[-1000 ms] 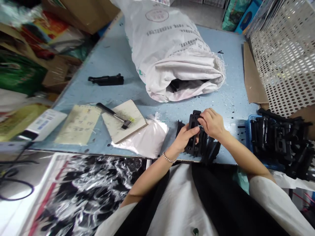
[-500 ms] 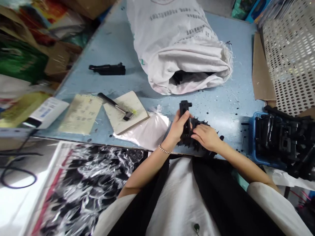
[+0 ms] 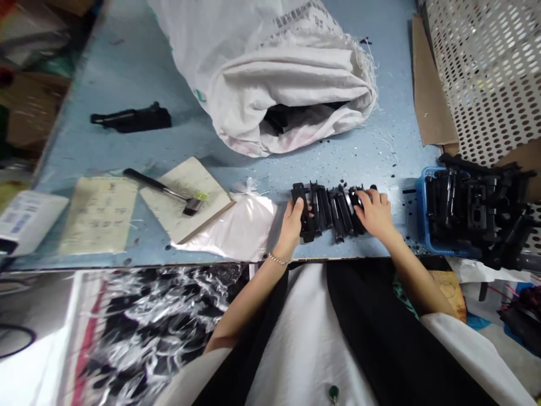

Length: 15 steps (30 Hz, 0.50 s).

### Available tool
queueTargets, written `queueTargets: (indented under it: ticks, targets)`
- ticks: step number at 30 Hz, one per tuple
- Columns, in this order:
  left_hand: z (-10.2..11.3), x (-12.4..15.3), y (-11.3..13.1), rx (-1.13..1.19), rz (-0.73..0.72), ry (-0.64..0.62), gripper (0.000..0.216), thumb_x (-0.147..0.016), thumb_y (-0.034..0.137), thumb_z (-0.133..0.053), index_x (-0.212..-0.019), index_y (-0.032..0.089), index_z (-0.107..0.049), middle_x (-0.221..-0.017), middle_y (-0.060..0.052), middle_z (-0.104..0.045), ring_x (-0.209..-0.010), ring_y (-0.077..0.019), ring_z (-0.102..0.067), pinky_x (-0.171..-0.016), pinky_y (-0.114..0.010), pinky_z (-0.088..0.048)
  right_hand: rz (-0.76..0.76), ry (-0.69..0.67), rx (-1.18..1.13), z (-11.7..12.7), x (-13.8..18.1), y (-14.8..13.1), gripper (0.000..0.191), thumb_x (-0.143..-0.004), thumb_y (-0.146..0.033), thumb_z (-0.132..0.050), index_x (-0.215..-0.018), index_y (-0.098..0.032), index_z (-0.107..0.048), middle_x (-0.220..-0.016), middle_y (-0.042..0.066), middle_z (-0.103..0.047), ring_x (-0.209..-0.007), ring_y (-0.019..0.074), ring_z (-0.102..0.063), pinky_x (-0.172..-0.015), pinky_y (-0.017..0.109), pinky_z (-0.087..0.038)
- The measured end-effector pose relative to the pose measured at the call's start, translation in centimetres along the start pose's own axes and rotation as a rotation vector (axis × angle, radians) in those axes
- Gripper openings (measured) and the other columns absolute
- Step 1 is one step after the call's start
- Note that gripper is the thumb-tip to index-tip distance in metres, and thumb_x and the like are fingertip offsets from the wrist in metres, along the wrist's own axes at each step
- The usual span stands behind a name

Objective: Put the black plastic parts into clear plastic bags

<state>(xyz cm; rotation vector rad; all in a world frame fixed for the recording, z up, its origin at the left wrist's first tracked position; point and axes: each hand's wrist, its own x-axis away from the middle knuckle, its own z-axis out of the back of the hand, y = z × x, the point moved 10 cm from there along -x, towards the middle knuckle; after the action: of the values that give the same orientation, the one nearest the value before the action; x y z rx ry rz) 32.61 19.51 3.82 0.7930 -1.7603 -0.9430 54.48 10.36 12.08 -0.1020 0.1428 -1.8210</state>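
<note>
My left hand (image 3: 291, 226) is closed on a long black slotted plastic part (image 3: 305, 217), thumb on top, at the left end of a row. The row of black plastic parts (image 3: 338, 210) stands side by side near the table's front edge. At its right end, my right hand (image 3: 377, 214) has its fingers curled over the last black part (image 3: 357, 198), and its fingertips are partly hidden. A hammer (image 3: 163, 189) rests on a square pale block (image 3: 198, 194) to the left.
A white woven sack (image 3: 291, 73), with dark pieces in its mouth, lies behind the row. A blue basket (image 3: 426, 225) heaped with black parts stands at right. A clear plastic bag (image 3: 249, 225), a paper note (image 3: 101, 214) and another black part (image 3: 131, 118) are at left.
My left hand has lowered the black part from above the row to the row's left end. My right hand has moved right, away from it, to the other end. The view has shifted.
</note>
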Motion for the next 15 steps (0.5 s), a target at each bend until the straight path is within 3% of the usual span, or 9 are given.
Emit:
queueTargets:
  ticks: [3, 5, 8, 12, 15]
  targets:
    - [0.9, -0.5, 0.7, 0.09, 0.052, 0.018, 0.06, -0.083, 0.077, -0.061, -0.095, 0.019, -0.066, -0.074, -0.004, -0.067, -0.063, -0.0165, -0.066, -0.053, -0.026, -0.05, 0.073, 0.026, -0.054, 0.8, -2.5, 1.1, 0.043, -0.097, -0.032, -0.055, -0.137, -0.018, -0.062, -0.131, 0.021, -0.057, -0.113, 0.0394, -0.049, -0.089, 0.061, -0.05]
    - [1.4, 0.1, 1.1, 0.109, 0.117, -0.068, 0.061, -0.088, 0.076, -0.054, -0.094, 0.017, -0.069, -0.07, -0.006, -0.068, -0.06, -0.0171, -0.066, -0.051, -0.026, -0.05, 0.147, 0.059, -0.081, 2.1, -2.6, -0.1, 0.043, -0.096, -0.031, -0.056, -0.136, -0.017, -0.062, -0.134, 0.021, -0.057, -0.12, 0.0408, -0.048, -0.098, 0.066, -0.046]
    - [0.7, 3.5, 0.1, 0.026, 0.309, -0.333, 0.063, -0.091, 0.073, -0.051, -0.094, 0.015, -0.074, -0.069, -0.009, -0.072, -0.057, -0.018, -0.067, -0.052, -0.026, -0.053, 0.383, 0.095, -0.177, 4.0, -0.2, -5.7, 0.051, -0.097, -0.034, -0.06, -0.145, -0.018, -0.055, -0.147, 0.02, -0.051, -0.134, 0.0397, -0.045, -0.112, 0.066, -0.038]
    - [-0.8, 10.4, -2.8, -0.126, 0.632, -0.685, 0.068, -0.088, 0.077, -0.049, -0.079, 0.015, -0.077, -0.067, -0.014, -0.074, -0.054, -0.0232, -0.069, -0.055, -0.033, -0.057, 0.798, -0.081, -0.329, 3.4, 5.5, -14.4, 0.047, -0.099, -0.029, -0.06, -0.146, -0.022, -0.052, -0.143, 0.016, -0.058, -0.132, 0.0299, -0.055, -0.108, 0.049, -0.05]
    - [-0.2, 11.8, -2.3, -0.137, 0.598, -0.722, 0.065, -0.087, 0.076, -0.051, -0.089, 0.017, -0.078, -0.08, -0.015, -0.078, -0.071, -0.0273, -0.075, -0.071, -0.039, -0.06, 0.815, -0.184, -0.351, 1.8, 7.4, -15.7, 0.038, -0.1, -0.033, -0.061, -0.133, -0.015, -0.06, -0.12, 0.017, -0.069, -0.106, 0.0266, -0.069, -0.092, 0.043, -0.058]
